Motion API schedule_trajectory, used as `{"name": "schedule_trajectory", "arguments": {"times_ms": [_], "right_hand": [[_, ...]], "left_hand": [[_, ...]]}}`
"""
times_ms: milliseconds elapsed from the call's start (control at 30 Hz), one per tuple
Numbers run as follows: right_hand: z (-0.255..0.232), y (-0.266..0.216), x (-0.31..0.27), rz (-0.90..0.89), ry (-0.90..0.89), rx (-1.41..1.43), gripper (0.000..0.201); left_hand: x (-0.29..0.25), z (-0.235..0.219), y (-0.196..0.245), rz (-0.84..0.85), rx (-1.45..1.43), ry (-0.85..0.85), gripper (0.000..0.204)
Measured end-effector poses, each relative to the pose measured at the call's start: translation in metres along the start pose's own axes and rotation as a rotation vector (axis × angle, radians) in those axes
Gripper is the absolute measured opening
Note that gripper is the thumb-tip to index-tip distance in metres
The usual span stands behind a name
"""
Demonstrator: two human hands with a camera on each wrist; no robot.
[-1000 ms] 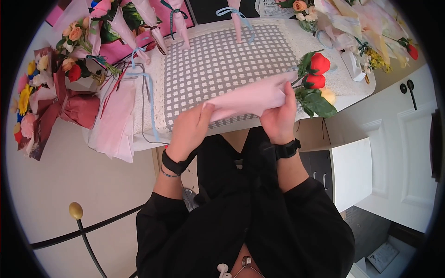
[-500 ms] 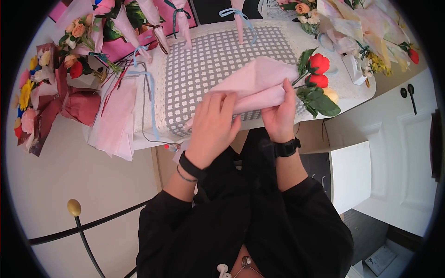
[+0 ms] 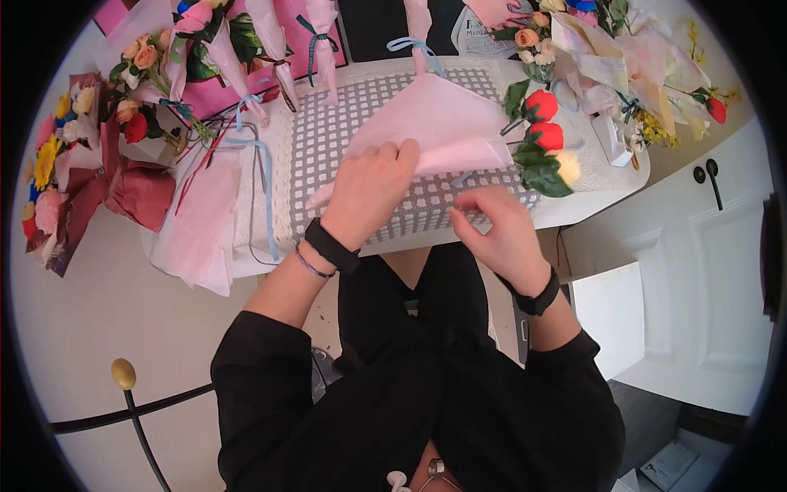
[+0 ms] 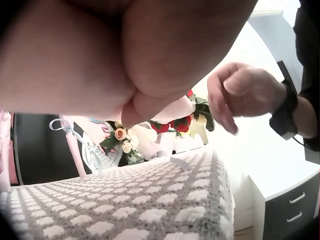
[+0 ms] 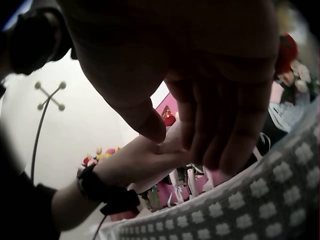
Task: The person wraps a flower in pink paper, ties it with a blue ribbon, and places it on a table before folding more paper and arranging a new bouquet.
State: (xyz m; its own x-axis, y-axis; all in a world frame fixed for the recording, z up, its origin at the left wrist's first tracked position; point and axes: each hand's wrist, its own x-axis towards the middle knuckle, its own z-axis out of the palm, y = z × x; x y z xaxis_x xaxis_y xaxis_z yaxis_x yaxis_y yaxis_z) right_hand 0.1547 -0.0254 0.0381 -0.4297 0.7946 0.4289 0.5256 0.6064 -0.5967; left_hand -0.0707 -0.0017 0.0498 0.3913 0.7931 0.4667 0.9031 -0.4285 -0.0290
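A sheet of pink wrapping paper (image 3: 434, 115) is rolled round the stems of a small bunch, narrow at its left end. From its right end stick out two red roses (image 3: 542, 105), a cream rose (image 3: 567, 166) and green leaves (image 3: 541, 178). My left hand (image 3: 373, 189) grips the narrow part from above, fingers curled over the paper. Just below the paper's near edge is my right hand (image 3: 502, 225), away from the paper, its fingers loosely bent with nothing held. In the left wrist view the right hand (image 4: 250, 92) likewise appears free.
Beneath the bunch lies a grey-and-white checked mat (image 3: 320, 148). A pale blue ribbon (image 3: 266, 197) and spare pink paper (image 3: 209, 217) lie at the left. Wrapped bouquets (image 3: 275, 49) stand along the back, a dark-red one (image 3: 135, 176) at far left. A white box (image 3: 611, 141) sits right.
My right hand has let go of the paper and drawn back toward me. The left hand has turned over onto the narrow part, and the paper has opened out wider on its far side.
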Motion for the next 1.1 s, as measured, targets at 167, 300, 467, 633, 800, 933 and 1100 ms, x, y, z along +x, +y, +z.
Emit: {"name": "schedule_trajectory", "arguments": {"times_ms": [167,300,467,633,800,933,1100], "right_hand": [[-0.003,-0.004,0.045,-0.42,0.163,-0.513,0.028],[0.015,0.02,0.063,-0.288,-0.115,-0.577,0.022],[0.017,0.012,0.074,-0.286,-0.173,-0.64,0.015],[0.019,0.022,0.079,-0.381,-0.06,-0.789,0.013],[0.02,0.027,0.078,-0.463,0.028,-0.89,0.014],[0.02,0.028,0.08,-0.512,0.081,-0.86,0.016],[0.016,0.029,0.085,-0.451,-0.065,-0.716,0.022]], "left_hand": [[0.0,0.016,0.015,0.096,0.109,0.041,0.019],[0.002,0.018,0.016,0.138,0.108,0.116,0.022],[-0.001,0.019,0.004,0.15,0.099,0.08,0.032],[0.004,0.009,-0.013,0.062,-0.105,-0.165,0.029],[0.016,0.005,-0.02,-0.039,-0.52,-0.41,0.036],[0.024,0.008,-0.01,-0.094,-0.461,-0.323,0.038],[0.021,0.02,-0.01,0.012,-0.096,-0.132,0.039]]}}
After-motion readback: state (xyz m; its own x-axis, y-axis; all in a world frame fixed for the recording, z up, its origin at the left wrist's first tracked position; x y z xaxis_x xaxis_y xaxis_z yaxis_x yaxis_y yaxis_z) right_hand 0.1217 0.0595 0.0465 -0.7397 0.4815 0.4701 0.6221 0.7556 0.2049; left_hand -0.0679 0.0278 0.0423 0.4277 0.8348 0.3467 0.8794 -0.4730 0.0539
